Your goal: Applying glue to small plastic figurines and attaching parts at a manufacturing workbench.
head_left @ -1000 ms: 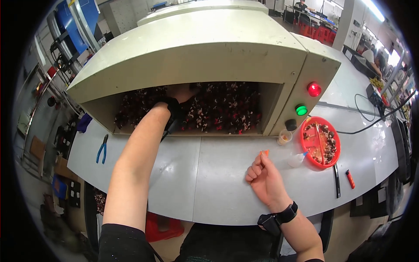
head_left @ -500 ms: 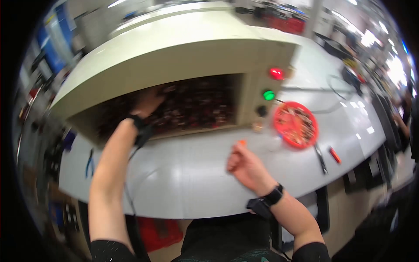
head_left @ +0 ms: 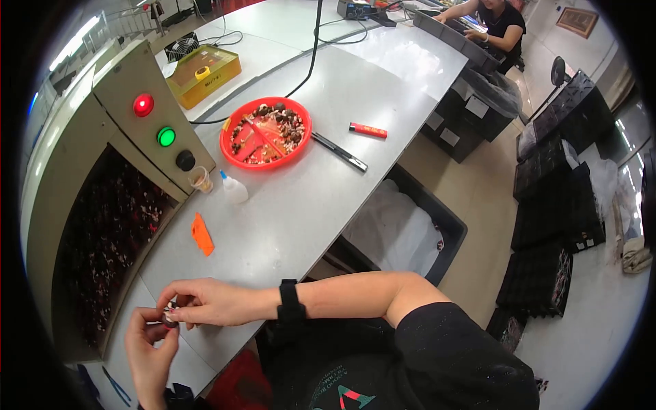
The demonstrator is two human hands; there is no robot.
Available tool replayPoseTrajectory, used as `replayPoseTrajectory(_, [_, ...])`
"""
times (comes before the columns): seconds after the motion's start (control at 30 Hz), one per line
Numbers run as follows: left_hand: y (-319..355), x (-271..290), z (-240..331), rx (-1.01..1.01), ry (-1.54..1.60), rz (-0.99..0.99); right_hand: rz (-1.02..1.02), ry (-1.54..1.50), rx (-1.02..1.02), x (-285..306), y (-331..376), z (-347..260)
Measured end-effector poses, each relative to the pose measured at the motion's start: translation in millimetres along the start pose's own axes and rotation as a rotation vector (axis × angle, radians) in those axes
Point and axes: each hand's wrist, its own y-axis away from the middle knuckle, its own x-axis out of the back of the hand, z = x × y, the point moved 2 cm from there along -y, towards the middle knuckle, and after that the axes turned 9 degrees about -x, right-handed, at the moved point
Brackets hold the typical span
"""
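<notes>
Left hand (head_left: 149,355): pinching narrow, thumb and fingers holding the lower side of a small dark piece (head_left: 169,317) with whitish and red bits.
Right hand (head_left: 205,301): pinching narrow too, thumb and forefinger closing on the upper side of that piece; exact contact is partly hiding behind the fingers.
Piece position: sitting between both sets of fingertips, over the table (head_left: 287,219), just right of the cabinet opening.
Step in hand: looking like two-handed fingertip work on one piece, judging from the grip.
Grip split: steadying from below with the left hand while the right is doing the fine moves is seeming the safer way.
Pressure: pinching lightly is probably wise; the bits are looking tiny, and squeezing hard is risking crushing them or popping the piece out.
Sightline: fingers are covering much of the piece; spreading the spare fingers outward would be helping the view.
Drop risk: working low over bare table is likely safest; the cabinet (head_left: 130,82) is showing many dark, pale-flecked pieces (head_left: 109,239) inside, so anything falling there would be getting lost.
Orange scrap: lying on the table (head_left: 202,234), apart from both hands, so not hindering.
Red dish: carrying mixed dark and pale bits (head_left: 249,142), well apart from the hands.
White bottle: sitting near the dish (head_left: 235,190), beside the clear cup (head_left: 201,180); swinging the right hand wide would be risking a knock.
</notes>
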Motion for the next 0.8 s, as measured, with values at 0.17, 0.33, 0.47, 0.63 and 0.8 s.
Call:
replayPoseTrajectory(0.17, [31, -41, -13, 0.019, 0.392, 0.161, 0.092, 0.077, -0.025, 1, 37, 2])
replayPoseTrajectory(0.33, [53, -70, -47, 0.019, 0.717, 0.221, 0.108, 0.354, -0.120, 7, 51, 7])
replayPoseTrajectory(0.47, [56, -77, -48, 0.006, 0.727, 0.300, 0.163, 0.608, 0.254, 0, 53, 1])
replayPoseTrajectory(0.63, [40, -96, -45, -0.058, 0.791, 0.348, 0.306, 0.523, 0.140, 4, 58, 8])
replayPoseTrajectory(0.8, [43, -91, -52, -0.047, 0.717, 0.257, 0.364, 0.622, 0.111, 3, 57, 17])
